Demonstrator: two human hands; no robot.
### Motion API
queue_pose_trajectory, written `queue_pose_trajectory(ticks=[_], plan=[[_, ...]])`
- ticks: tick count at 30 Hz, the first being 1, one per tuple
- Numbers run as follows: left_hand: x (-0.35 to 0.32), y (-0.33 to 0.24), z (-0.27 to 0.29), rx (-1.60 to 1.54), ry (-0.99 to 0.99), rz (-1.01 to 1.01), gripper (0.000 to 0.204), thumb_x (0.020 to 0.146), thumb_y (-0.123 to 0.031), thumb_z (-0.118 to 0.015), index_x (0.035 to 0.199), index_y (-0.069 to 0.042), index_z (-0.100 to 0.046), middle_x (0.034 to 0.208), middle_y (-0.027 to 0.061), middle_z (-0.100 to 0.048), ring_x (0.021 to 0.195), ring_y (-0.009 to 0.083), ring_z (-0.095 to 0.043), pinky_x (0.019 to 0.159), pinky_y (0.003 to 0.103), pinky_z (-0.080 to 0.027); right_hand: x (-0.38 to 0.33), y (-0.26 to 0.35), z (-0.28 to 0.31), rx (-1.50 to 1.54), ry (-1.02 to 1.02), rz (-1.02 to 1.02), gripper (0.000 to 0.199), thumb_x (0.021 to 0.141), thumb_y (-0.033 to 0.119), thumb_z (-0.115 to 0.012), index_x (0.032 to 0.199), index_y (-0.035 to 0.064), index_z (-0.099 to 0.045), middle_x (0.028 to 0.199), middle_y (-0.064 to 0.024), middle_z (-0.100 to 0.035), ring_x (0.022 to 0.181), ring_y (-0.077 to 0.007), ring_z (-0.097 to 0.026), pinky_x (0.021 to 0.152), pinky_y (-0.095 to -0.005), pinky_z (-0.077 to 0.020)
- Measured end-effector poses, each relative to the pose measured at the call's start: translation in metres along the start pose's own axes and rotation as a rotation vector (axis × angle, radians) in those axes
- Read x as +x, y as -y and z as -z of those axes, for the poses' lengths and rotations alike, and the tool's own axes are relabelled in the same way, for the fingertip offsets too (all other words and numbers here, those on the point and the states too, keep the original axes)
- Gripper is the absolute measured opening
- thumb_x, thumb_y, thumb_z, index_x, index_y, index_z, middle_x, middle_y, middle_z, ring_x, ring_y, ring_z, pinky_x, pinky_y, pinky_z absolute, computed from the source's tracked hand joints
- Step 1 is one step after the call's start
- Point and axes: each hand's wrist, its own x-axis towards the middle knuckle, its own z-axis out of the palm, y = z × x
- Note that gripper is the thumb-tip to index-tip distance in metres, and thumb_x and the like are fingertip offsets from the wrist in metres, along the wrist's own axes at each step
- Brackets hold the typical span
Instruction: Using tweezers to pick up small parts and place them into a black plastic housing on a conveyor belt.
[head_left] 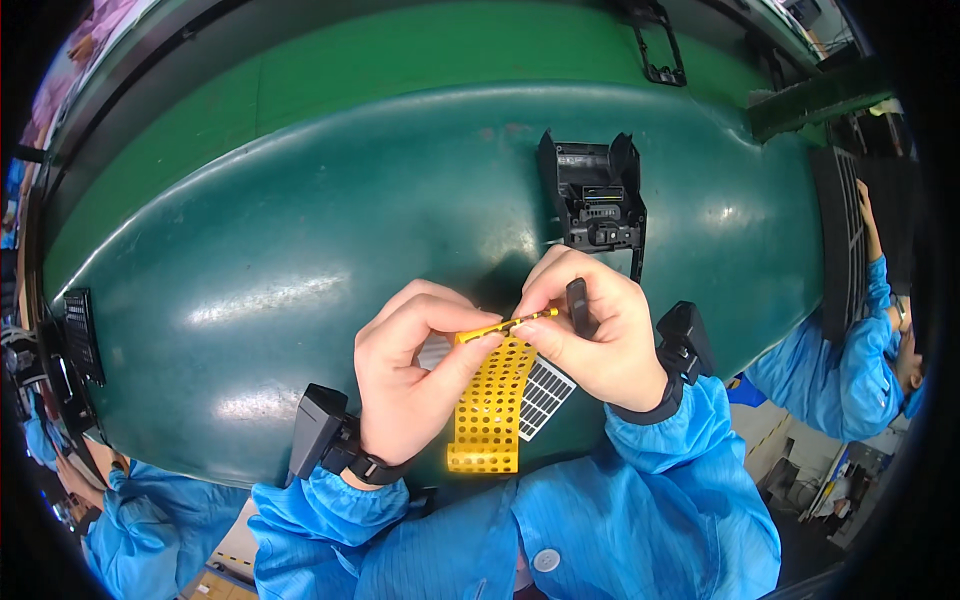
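Above the green tabletop [300,250], my left hand [410,375] fingers pinch the yellow perforated strip [490,405], while my right hand [595,335] grasps its thin tip and a black part [578,305].

Two hands, left [405,375] and right [590,325], at six o'clock; one yellow sheet [490,410]; one black housing [593,195] at twelve; one frame [660,45] beyond it.
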Motion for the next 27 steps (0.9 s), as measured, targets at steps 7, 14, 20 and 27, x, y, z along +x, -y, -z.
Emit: queue_pose_trajectory(ticks=[7, 14, 20, 27], plan=[[-0.005, 0.0, 0.008, -0.132, 0.059, 0.056, 0.004, 0.083, 0.0, -0.07, 0.085, 0.002, -0.067, 0.084, 0.0087, -0.064, 0.077, 0.0153, -0.061, 0.071, 0.027, -0.049, -0.002, 0.004, 0.001, -0.078, 0.081, 0.007, 0.015, 0.079, 0.006, -0.075, 0.083, 0.0033, -0.061, 0.078, -0.0026, -0.059, 0.07, -0.0089, -0.056, 0.057, -0.0228, -0.0419], [-0.007, 0.002, 0.015, -0.111, 0.071, 0.037, 0.004, 0.083, 0.001, -0.07, 0.086, 0.001, -0.067, 0.084, 0.0074, -0.063, 0.077, 0.0141, -0.06, 0.069, 0.026, -0.048, -0.002, -0.003, -0.006, -0.054, 0.085, 0.019, 0.015, 0.081, 0.007, -0.074, 0.082, 0.0029, -0.059, 0.077, -0.0032, -0.059, 0.068, -0.0095, -0.055, 0.058, -0.0239, -0.0425], [-0.008, 0.006, 0.016, -0.111, 0.047, 0.037, 0.007, 0.082, 0.003, -0.07, 0.088, 0.001, -0.068, 0.083, 0.006, -0.062, 0.075, 0.0127, -0.059, 0.067, 0.025, -0.047, -0.002, -0.004, -0.011, -0.062, 0.113, 0.056, 0.013, 0.085, 0.005, -0.069, 0.09, 0.0028, -0.057, 0.087, -0.0057, -0.057, 0.078, -0.0119, -0.053, 0.069, -0.0243, -0.0425], [-0.007, 0.008, 0.018, -0.186, 0.095, 0.035, 0.006, 0.082, 0.002, -0.07, 0.088, 0.001, -0.067, 0.083, 0.0064, -0.061, 0.077, 0.0132, -0.06, 0.069, 0.025, -0.047, -0.002, -0.006, -0.012, -0.042, 0.124, 0.098, 0.013, 0.084, 0.004, -0.069, 0.089, 0.0032, -0.057, 0.087, -0.0054, -0.057, 0.078, -0.0116, -0.053, 0.069, -0.0242, -0.0424]])
